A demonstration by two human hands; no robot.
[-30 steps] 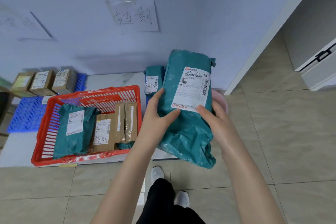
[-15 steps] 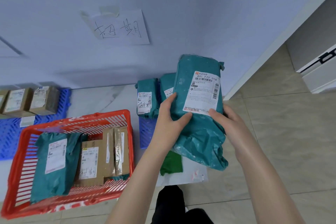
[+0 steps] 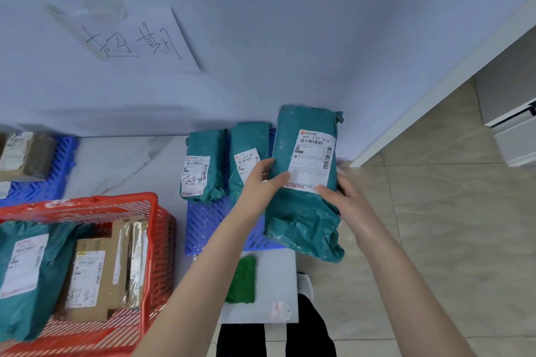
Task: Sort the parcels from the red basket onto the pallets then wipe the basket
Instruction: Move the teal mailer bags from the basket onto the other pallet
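1. Over the right edge of the right-hand blue pallet, a person holds the teal parcel in both hands, just beside the two teal parcels already lying along the pallet's far edge, below the handwritten sign on the wall
2. A second ago the parcel was held up near the red basket. It has since been carried rightward and away from the basket, and now lines up as third in the row. I judge the sorting choice made and the set-down about to follow
3. The left hand pinches the parcel's left side, thumb on the label's lower corner. The right hand clamps the right side, thumb at the label's edge. The fingers behind are hidden
4. The parcel's long axis runs from the pallet's near edge toward the wall, parallel to its neighbours. Its label faces up at the camera with its top line wallward, and the slack bag end hangs at the near end
5. Whether it touches the pallet yet cannot be told
6. The basket holds a teal bag and brown boxes, so sorting is unfinished, and the green cloth lies untouched
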